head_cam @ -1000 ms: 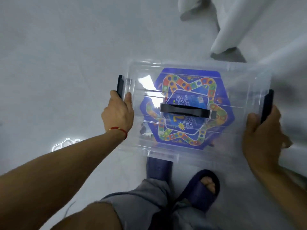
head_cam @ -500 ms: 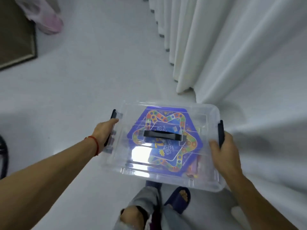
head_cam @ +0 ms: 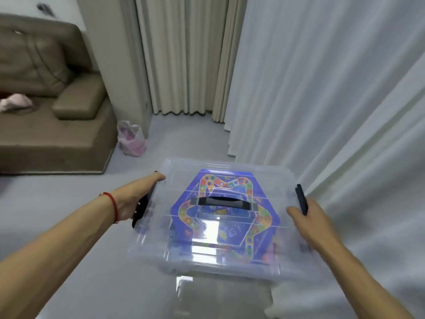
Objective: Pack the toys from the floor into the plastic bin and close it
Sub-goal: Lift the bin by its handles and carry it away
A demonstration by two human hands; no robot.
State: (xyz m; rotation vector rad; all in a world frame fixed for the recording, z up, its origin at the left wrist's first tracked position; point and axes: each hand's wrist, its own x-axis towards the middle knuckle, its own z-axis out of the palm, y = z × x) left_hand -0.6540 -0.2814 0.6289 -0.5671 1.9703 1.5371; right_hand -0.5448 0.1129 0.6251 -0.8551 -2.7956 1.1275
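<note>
My left hand [head_cam: 135,199] grips the left end of the plastic bin [head_cam: 213,256], fingers curled round the black latch [head_cam: 143,209] there, with a red string bracelet [head_cam: 113,207] on the wrist. My right hand [head_cam: 309,218] holds the opposite end — the thumb lies over the edge of the lid [head_cam: 271,180] and the palm wraps the side just below the other black latch [head_cam: 301,199], which stands up above the rim. Between my two hands the bin is held up off the floor [head_cam: 69,284], roughly level, its clear lid on top. A black carry handle [head_cam: 224,201] lies flat across the middle of the lid. Through the plastic I see a blue hexagonal game board [head_cam: 226,217] with a winding, many-coloured track; smaller things lie under it, too blurred to name.

Further out, the pale grey floor runs ahead to a brown sofa [head_cam: 53,116] on the left, with something pink [head_cam: 15,103] lying on its seat. A thin plastic bag [head_cam: 131,139] with pink contents sits on the floor just beside the sofa's corner. Beige curtains [head_cam: 181,54] hang at the back, and white curtains [head_cam: 322,88] fill the right side — they hang close beside the bin's right end.
</note>
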